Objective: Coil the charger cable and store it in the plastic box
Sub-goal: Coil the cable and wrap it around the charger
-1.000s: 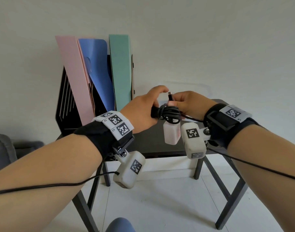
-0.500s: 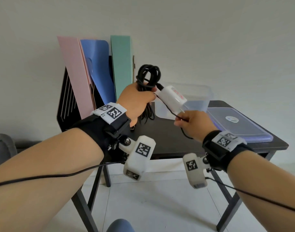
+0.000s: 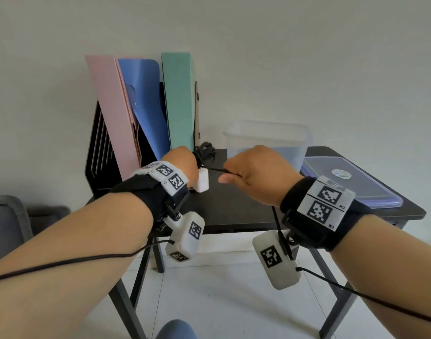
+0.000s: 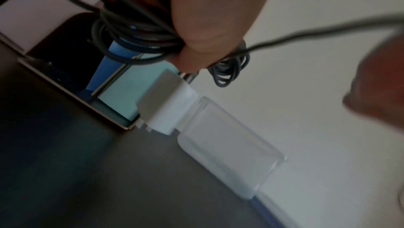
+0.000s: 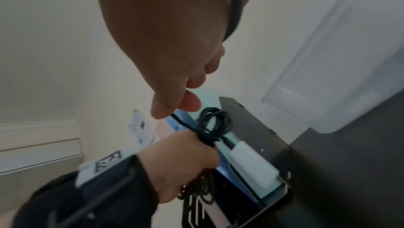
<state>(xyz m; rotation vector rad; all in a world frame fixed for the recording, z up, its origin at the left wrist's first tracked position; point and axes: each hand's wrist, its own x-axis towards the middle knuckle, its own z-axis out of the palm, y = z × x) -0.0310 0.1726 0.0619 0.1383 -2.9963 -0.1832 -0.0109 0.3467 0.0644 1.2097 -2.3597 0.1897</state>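
A bundle of black charger cable (image 3: 205,152) is clasped in the left hand (image 3: 182,165), whose grip is closed round the coiled loops; in the left wrist view the loops (image 4: 135,29) are seen pressed under the thumb, and in the right wrist view (image 5: 210,133) they are seen spilling above and below the fist. The white charger plug (image 3: 201,182) is seen hanging just below that hand, joined to the bundle. From the bundle a single taut strand is drawn across to the right hand (image 3: 256,174), where it is pinched in a narrow grip between thumb and fingers (image 5: 174,100). Both hands are held above the dark bench (image 3: 234,211), in front of the clear plastic box (image 3: 270,140), which is stood open on the bench behind the right hand. The cable is kept outside the box. The lid (image 3: 351,182) is laid flat to the right of the box. To the left of the box a black file rack (image 3: 99,148) is stood, filled with pink, blue and green folders (image 3: 177,99).
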